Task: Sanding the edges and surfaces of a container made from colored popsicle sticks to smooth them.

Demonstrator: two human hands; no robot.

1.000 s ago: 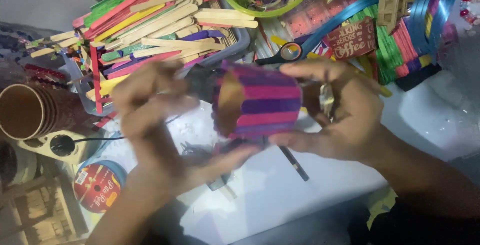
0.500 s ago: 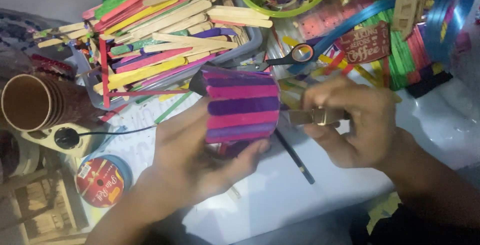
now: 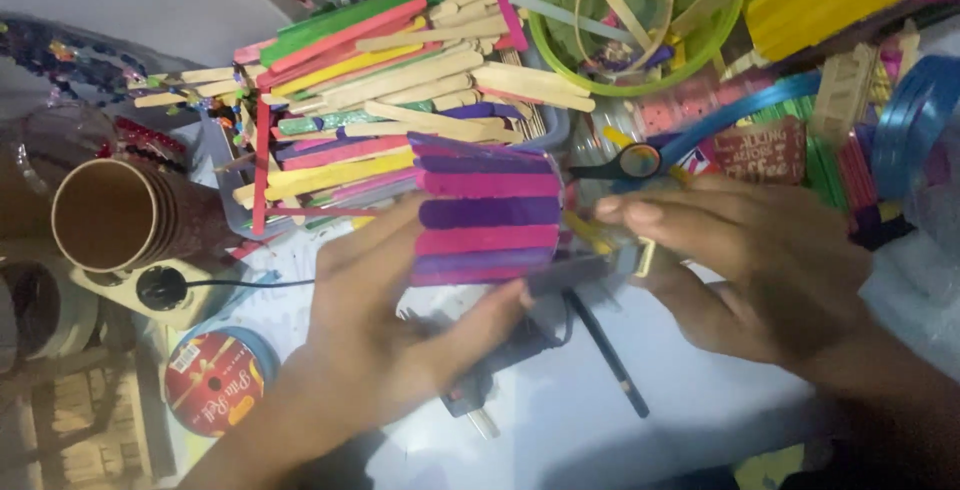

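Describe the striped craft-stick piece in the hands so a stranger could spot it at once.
Start at the big heap of loose coloured craft sticks at the top of the table. Just below it, the left hand holds the stick-covered holder. Unlike the scattered sticks, its pink and purple sticks are joined in neat alternating bands.

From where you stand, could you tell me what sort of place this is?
Most likely a home craft table. A big pile of coloured craft sticks lies behind the hands, the left hand holds a holder clad in pink and purple sticks, and a ribbon spool and scissors lie nearby.
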